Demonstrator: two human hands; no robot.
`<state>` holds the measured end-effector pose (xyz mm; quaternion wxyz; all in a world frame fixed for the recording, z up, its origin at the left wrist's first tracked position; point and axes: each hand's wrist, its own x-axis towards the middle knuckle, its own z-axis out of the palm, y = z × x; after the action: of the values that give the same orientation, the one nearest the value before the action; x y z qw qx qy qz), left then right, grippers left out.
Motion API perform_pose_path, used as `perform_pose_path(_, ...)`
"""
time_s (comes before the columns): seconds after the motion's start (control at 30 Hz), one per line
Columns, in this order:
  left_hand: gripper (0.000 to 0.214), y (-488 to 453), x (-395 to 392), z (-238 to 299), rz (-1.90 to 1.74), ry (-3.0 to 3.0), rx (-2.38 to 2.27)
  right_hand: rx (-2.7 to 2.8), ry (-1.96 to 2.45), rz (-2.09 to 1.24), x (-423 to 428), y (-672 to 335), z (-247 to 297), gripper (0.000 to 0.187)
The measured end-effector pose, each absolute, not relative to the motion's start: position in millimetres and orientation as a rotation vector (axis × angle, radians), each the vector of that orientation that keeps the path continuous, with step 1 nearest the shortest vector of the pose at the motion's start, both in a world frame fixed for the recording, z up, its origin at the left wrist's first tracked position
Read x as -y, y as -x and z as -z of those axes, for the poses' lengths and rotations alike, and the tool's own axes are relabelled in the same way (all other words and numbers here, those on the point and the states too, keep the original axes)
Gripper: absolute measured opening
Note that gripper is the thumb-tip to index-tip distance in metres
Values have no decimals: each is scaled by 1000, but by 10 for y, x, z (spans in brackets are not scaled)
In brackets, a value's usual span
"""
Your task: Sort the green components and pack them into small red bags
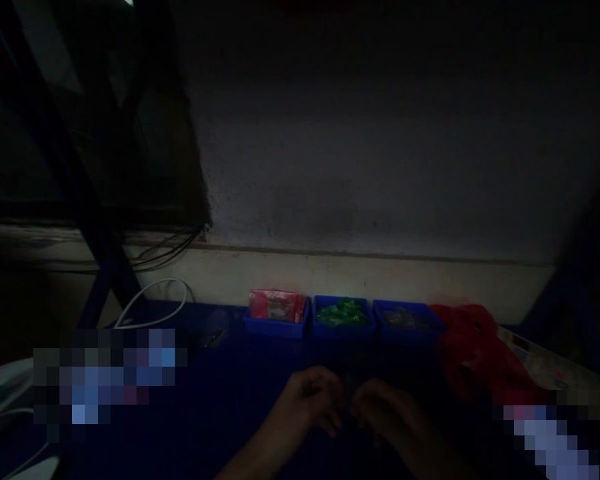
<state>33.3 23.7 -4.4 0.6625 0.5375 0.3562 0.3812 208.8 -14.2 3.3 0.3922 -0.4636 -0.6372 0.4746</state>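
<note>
My left hand [313,399] is low in the middle of the view, over the dark blue tabletop [215,407], its fingers curled and pinched inward. Facing it, my right hand [393,408] is bent the same way, with its fingertips close to those of the left. A faint, clear-looking thing [349,385] shows in the small gap between them, too dim to name. Beyond the hands stand three blue trays: one with red packets [276,305], one with green plastic packets [344,312], and one with greyish clear packets [404,319].
A red cloth [473,343] lies at the right beside a printed sheet [545,360]. A white cable [183,293] loops at the left, near a small thin object [214,338]. A wall [380,180] rises behind the table. Blurred patches hide both sides.
</note>
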Motion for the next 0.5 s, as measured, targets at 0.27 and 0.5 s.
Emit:
perform_pose_path(0.27, 9, -368, -182, -3, -916, -1291, -727, 1515, 1205, -1258, 97, -2094, 83, 41)
perform_pose_path(0.5, 41, -412, -121, 49, -919, -1279, -707, 1555, 1190, -1356, 59, -2091, 138, 18)
